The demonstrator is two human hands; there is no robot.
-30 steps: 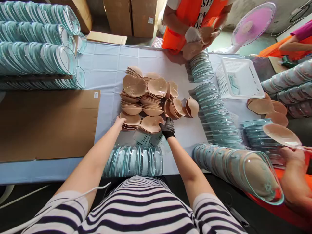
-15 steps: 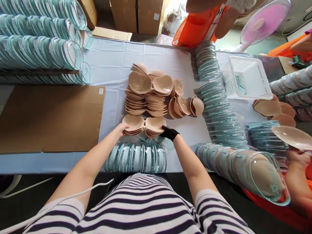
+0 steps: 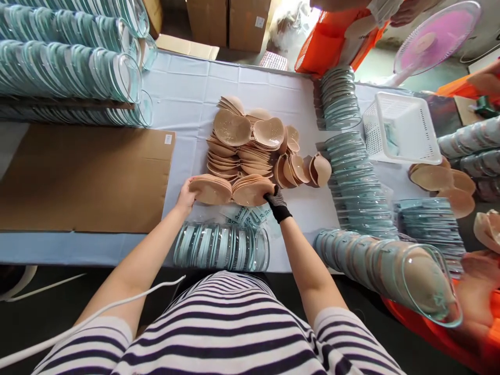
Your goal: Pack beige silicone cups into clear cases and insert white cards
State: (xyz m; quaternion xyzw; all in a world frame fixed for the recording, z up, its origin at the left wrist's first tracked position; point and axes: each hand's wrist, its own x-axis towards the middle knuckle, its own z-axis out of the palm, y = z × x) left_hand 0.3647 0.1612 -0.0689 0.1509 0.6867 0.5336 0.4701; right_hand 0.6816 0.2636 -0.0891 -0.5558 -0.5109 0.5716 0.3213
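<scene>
Between my hands is a stack of beige adhesive bras point(image 3: 213, 189), its glossy cup faces turned toward me. My bare left hand point(image 3: 187, 194) grips the left end of the stack. The right end is pinched by my right hand point(image 3: 276, 201), which wears a dark glove. Just beyond lies a larger pile of the same bras point(image 3: 255, 156), with loose cups point(image 3: 300, 169) at its right. Printed packets point(image 3: 246, 214) lie on the table nearer to me, partly under the held stack. Closer still stands a row of clear plastic cases point(image 3: 222, 247).
Rows of clear cases point(image 3: 70, 70) stand at the left, behind a cardboard sheet point(image 3: 89, 179). More cases point(image 3: 355, 182) line the right, with a white basket point(image 3: 402, 130) beyond. A co-worker's blurred arm point(image 3: 474, 286) is at the right edge. A pink fan point(image 3: 435, 39) stands behind.
Both hands have tipped the held stack, so its glossy faces now point toward me, and moved it slightly away. More of the printed packets shows. The camera view has shifted a little.
</scene>
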